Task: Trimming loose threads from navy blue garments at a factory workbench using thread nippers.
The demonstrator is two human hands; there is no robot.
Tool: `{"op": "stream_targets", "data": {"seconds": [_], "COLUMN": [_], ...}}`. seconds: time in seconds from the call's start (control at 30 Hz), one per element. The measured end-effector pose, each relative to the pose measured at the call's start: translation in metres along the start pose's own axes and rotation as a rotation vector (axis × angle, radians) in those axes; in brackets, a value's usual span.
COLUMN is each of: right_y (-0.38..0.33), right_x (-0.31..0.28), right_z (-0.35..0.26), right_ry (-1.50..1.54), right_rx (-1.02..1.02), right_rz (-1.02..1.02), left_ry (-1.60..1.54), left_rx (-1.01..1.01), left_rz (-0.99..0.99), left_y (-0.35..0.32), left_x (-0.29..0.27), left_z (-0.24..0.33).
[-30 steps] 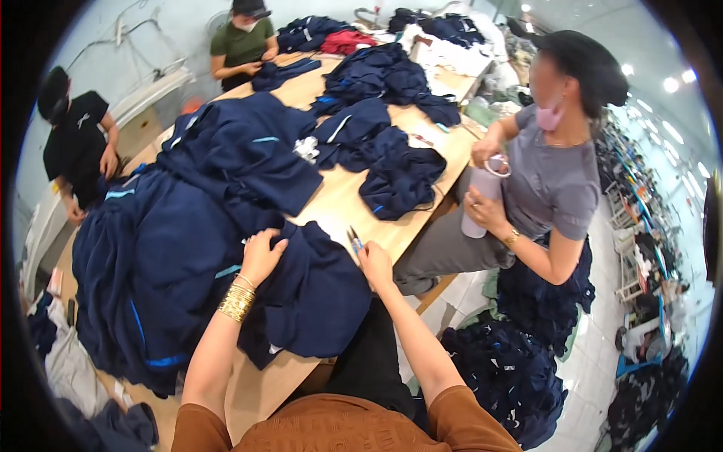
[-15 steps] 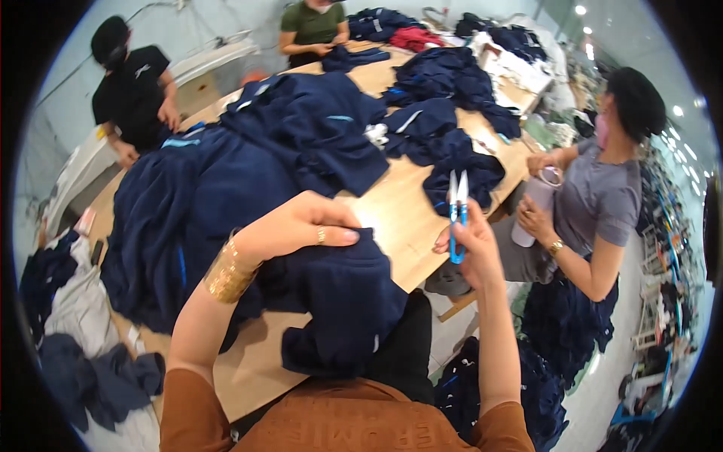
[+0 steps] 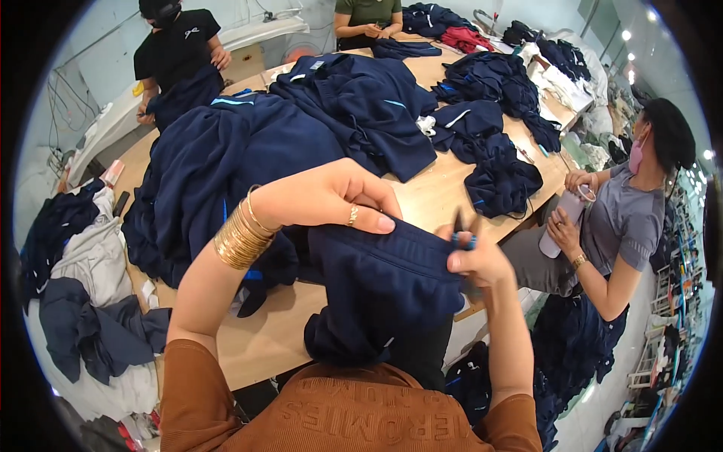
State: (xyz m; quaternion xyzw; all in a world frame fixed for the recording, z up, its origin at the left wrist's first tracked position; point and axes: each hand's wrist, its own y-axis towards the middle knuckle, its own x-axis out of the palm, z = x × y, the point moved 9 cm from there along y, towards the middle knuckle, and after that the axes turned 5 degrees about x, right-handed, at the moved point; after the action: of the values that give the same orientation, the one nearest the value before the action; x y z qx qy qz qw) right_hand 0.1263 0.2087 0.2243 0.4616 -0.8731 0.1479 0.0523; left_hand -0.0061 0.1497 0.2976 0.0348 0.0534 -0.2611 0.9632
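Note:
My left hand (image 3: 331, 197) pinches the top edge of a dark navy garment (image 3: 384, 282) with a gathered, elastic-looking waistband. The cloth hangs down from it in front of my lap. At the other end of the waistband is my right hand (image 3: 483, 264), closed around blue-handled thread snips (image 3: 465, 239). Their blades point up and look dark and blurred. Whether the right fingers also grip the cloth, I cannot tell.
Large heaps of navy garments (image 3: 248, 151) cover the wooden table (image 3: 418, 200). A person (image 3: 621, 215) sits close on the right with a pale bottle (image 3: 561, 226). Two others work across the table. More clothes (image 3: 83, 324) lie at the left, and dark ones on the floor at right.
My right hand has come in to the waistband's right end, and the snips have turned. The waistband now stretches between both hands. The view has shifted left.

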Motion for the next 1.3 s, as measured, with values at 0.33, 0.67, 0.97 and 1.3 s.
{"op": "stream_targets", "data": {"seconds": [0.33, 0.67, 0.97, 1.3], "right_y": [-0.089, -0.106, -0.11, -0.102], "right_x": [-0.132, -0.134, -0.13, -0.108], "right_z": [-0.095, -0.097, -0.104, -0.11], "right_ry": [-0.131, -0.173, -0.254, -0.294], "right_rx": [-0.377, -0.419, -0.391, -0.419], "right_rz": [0.541, 0.534, 0.534, 0.449], "left_ry": [0.056, 0.349, 0.375, 0.341], "left_rx": [-0.149, -0.1, -0.063, -0.101], "left_rz": [-0.032, 0.085, 0.087, 0.132], "left_y": [-0.07, -0.08, -0.083, -0.09], "left_x": [-0.049, -0.073, -0.073, -0.077], "left_z": [-0.007, 0.036, 0.041, 0.037]}}
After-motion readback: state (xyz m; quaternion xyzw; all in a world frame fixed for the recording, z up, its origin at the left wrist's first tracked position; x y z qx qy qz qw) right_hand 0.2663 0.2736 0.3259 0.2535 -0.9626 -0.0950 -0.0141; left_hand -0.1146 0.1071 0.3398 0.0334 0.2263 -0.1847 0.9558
